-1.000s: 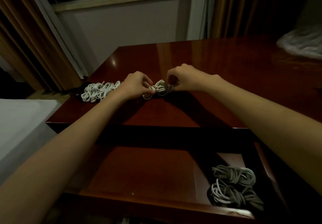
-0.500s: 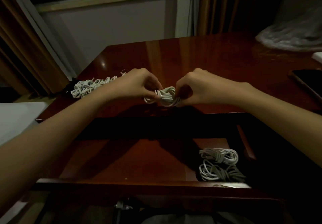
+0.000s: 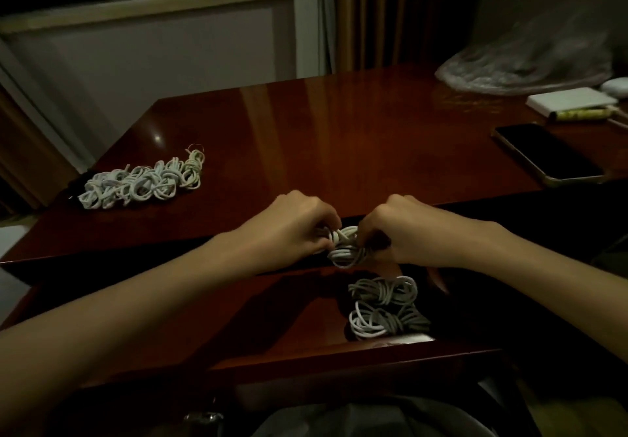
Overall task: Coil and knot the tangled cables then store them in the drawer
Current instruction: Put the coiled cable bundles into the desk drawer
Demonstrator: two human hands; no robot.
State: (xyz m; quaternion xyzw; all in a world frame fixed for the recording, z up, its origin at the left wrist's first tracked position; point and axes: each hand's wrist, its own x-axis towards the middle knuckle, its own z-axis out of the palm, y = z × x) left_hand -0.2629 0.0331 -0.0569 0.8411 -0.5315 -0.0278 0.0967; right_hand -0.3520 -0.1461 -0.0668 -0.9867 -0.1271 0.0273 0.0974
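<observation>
Desk (image 3: 339, 130): glossy reddish-brown wood. Drawer (image 3: 272, 317): same reddish-brown. Cable pile (image 3: 146, 183): white, one cream coil at far end. Held coil (image 3: 346, 249): white. Coils in drawer (image 3: 384, 307): grey and white. Phone (image 3: 547, 152): black screen, pale edge. Curtain (image 3: 384, 14): brown.

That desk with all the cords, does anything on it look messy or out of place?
Only the pile of white cables at the far left of the glossy reddish wooden desk: it lies in a loose heap. The two coiled bundles in the open drawer look tidy. Nothing looks spilled or broken.
</observation>
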